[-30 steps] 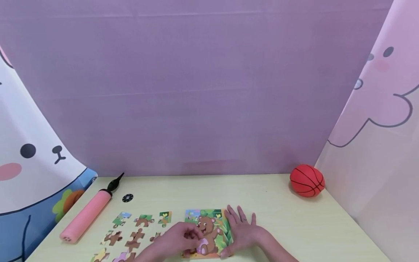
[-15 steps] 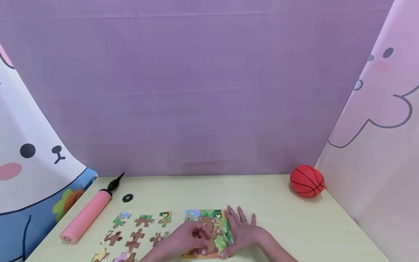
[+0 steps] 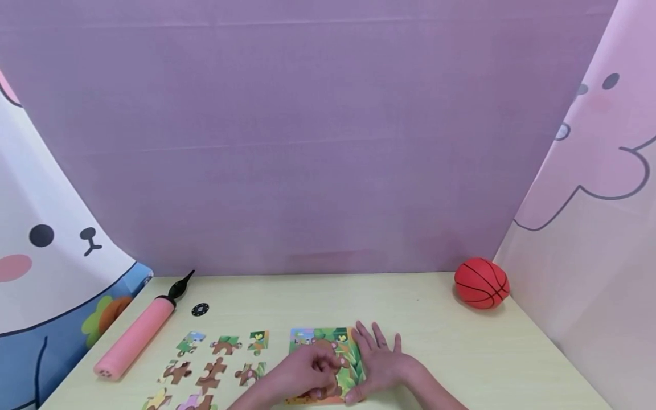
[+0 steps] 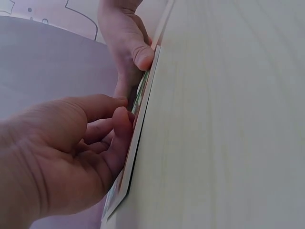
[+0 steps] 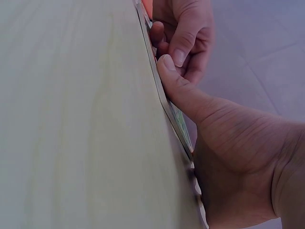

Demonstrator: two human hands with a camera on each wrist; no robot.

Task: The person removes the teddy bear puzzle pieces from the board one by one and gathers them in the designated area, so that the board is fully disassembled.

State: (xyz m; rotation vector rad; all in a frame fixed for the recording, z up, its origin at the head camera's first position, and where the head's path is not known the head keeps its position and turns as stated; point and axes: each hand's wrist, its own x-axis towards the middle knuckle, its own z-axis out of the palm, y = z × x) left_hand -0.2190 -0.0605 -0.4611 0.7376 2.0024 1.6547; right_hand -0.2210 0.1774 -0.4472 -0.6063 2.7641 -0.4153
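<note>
A square picture board [image 3: 302,336] with a brown bear among green leaves lies flat on the table. My left hand [image 3: 304,370] is over its middle and lower part, fingers curled, and hides much of the bear. Between these fingers no object shows in the left wrist view, where the fingertips [image 4: 123,113] are close to the board's surface. My right hand [image 3: 378,364] lies along the right edge with its fingers spread. Its thumb [image 5: 167,67] rests at the board's near edge. Left of the board, several loose jigsaw pieces [image 3: 210,376] lie apart in rough rows.
A pink hand pump [image 3: 135,339] with a black nozzle lies at the table's left. Near it is a black round disc [image 3: 200,310]. A red toy basketball [image 3: 482,283] stands at the back right. A purple cloth [image 3: 328,171] hangs behind the table [image 3: 410,310].
My left hand has slid rightwards over the board, uncovering a jigsaw piece on its left. One of its fingers now extends further right. The right hand has stayed in place.
</note>
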